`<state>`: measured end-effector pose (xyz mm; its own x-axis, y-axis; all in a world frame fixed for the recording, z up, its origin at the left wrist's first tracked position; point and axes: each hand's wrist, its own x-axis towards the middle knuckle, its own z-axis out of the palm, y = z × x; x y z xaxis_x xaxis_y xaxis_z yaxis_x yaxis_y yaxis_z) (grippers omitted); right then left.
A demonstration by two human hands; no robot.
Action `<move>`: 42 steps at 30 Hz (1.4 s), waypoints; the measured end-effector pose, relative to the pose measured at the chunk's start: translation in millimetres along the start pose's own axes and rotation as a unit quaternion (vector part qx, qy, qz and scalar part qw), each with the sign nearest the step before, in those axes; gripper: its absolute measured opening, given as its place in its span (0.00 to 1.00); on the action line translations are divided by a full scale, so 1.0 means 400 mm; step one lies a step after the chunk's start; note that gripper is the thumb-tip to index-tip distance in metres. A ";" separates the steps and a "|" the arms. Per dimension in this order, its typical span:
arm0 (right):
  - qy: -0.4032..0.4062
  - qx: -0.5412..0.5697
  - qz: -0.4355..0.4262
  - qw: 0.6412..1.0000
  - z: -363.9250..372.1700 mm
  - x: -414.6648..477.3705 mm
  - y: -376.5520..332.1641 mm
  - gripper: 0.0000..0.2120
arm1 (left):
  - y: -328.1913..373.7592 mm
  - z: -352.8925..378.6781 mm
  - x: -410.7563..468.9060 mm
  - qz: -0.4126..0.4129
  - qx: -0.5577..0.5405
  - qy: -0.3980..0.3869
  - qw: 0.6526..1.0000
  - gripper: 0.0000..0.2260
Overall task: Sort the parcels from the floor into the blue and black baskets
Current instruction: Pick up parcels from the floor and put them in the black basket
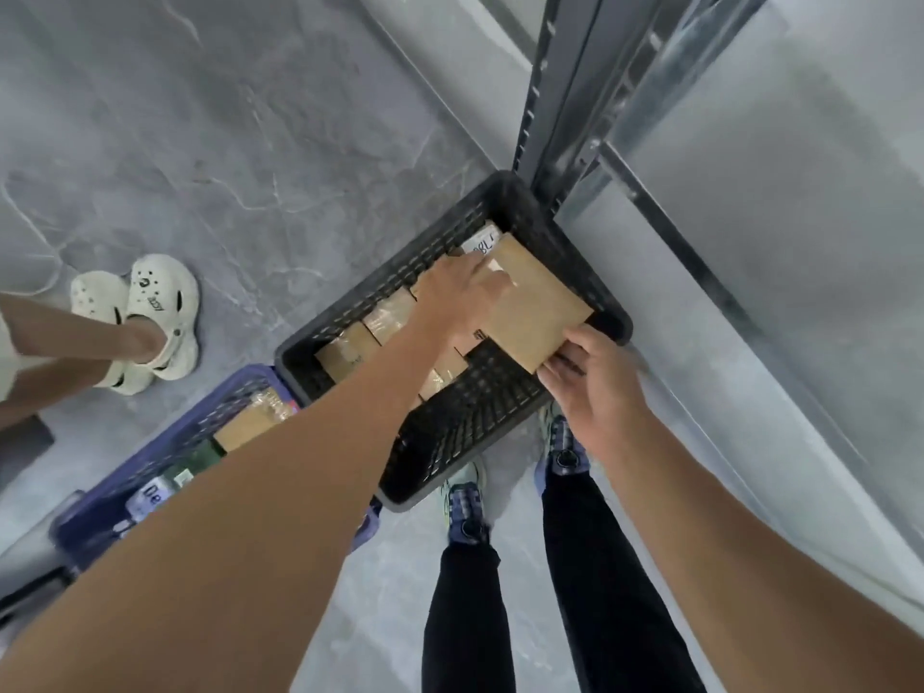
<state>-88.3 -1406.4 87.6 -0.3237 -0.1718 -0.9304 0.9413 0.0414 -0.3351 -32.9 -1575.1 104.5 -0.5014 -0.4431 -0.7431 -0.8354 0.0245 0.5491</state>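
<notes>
- A single view, from a camera worn on the person's head, pointing steeply down, almost straight at the grey floor (200, 142).
- Wide-angle: the metal shelf upright (560, 92) at upper right leans and the straight lines bow toward the frame edges.
- The wearer's forearms come in from the bottom edge. The left hand (465, 287) and right hand (595, 382) meet on a cardboard parcel (540, 302) just right of centre.
- The black basket (505, 185) fills the middle at close range; the blue basket (85, 522) runs off toward the lower left.
- The wearer's own legs and shoes (465, 497) show directly below the lens.
- Another person's cream clogs (150, 317) stand near the left edge.
</notes>
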 end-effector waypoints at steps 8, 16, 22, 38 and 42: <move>0.001 0.010 0.017 1.000 0.044 0.328 0.010 0.13 | -0.095 0.077 0.336 0.000 0.060 0.024 0.998 0.29; -0.017 -0.020 0.025 0.999 0.107 0.467 0.020 0.18 | -0.141 0.095 0.503 0.051 0.142 0.024 0.988 0.20; -0.026 -0.037 0.042 0.998 0.128 0.507 0.023 0.20 | -0.187 0.102 0.495 0.070 0.104 0.042 0.991 0.33; -0.005 -0.197 0.016 0.980 0.120 0.381 -0.056 0.25 | -0.151 0.071 0.347 0.018 -0.047 0.025 0.998 0.31; -0.026 -0.239 -0.033 0.970 0.157 0.259 -0.114 0.20 | -0.083 0.018 0.228 -0.001 -0.120 0.025 0.993 0.29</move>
<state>-158.9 -1487.9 15.7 -0.3649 -0.2380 -0.9001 0.7626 0.4783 -0.4356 -52.4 -1609.8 15.6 -0.4828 -0.4863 -0.7283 -0.7563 -0.1878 0.6267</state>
